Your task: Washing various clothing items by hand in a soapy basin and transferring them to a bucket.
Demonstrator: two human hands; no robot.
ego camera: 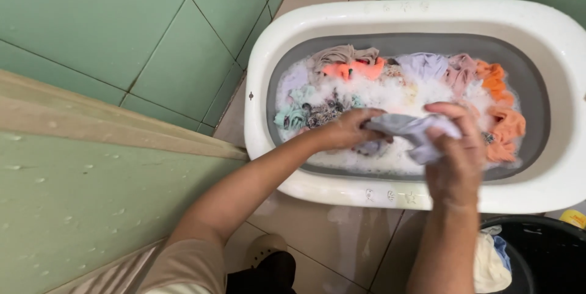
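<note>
Both my hands grip a pale lilac-grey wet cloth (408,128) just above the soapy water of a white oval tub (317,25) with a grey inner wall. My left hand (345,129) holds the cloth's left end. My right hand (455,150) is bunched around its right end, nearer the tub's front rim. Several soaked garments float in the foam: orange pieces (503,124) at the right, a beige one (342,56) at the back, a teal patterned one (299,114) at the left.
A black bucket (549,257) with white and blue cloth inside stands at the bottom right, a yellow thing (574,217) beside it. Green tiled walls close in on the left and behind. The beige floor tiles are wet. My foot in a pale shoe (264,248) rests below the tub.
</note>
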